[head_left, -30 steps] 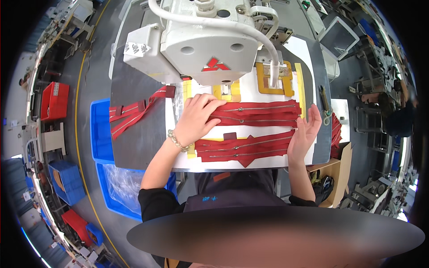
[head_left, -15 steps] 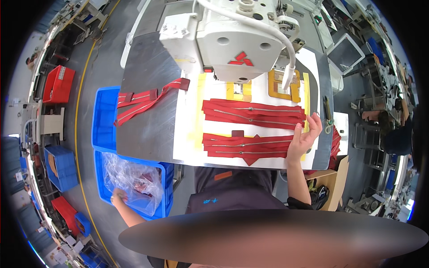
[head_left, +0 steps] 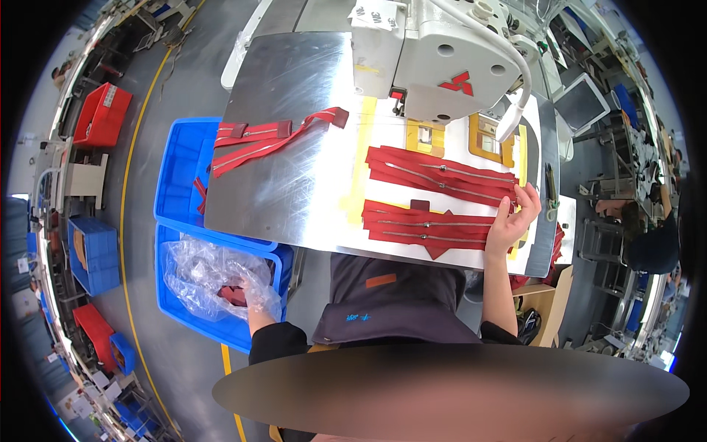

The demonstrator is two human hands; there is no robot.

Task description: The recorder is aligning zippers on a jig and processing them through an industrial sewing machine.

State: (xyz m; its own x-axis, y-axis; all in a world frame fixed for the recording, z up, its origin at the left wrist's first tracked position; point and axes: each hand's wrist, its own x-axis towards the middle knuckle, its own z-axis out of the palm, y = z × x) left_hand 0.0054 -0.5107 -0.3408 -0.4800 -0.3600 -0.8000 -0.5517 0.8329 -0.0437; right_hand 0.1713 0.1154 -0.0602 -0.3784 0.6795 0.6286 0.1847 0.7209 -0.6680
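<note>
My left hand [head_left: 255, 296] reaches into a clear plastic bag [head_left: 195, 269] beside small dark red pieces [head_left: 233, 295]. The bag lies in the lower blue bin [head_left: 171, 303], and the film blurs the fingers. My right hand [head_left: 517, 219] is open, with thumb and fingers apart, at the right ends of two bundles of red zippers. The upper zipper bundle [head_left: 434, 174] and the lower zipper bundle [head_left: 420, 227] lie flat on the white sheet [head_left: 353, 177]. A dark red tab [head_left: 420, 205] shows at the lower bundle's top edge.
A white sewing machine head [head_left: 456, 66] stands over the table's far side, with yellow-framed templates [head_left: 490, 140] beneath. More red zippers [head_left: 276, 136] lie across the metal table's left side, over another blue bin [head_left: 173, 177]. Snips [head_left: 551, 193] lie at right, above a cardboard box [head_left: 554, 313].
My left hand has moved right, from the bag's outer left edge into the bag by the dark red pieces. My right hand stays by the zipper ends. The view has shifted.
</note>
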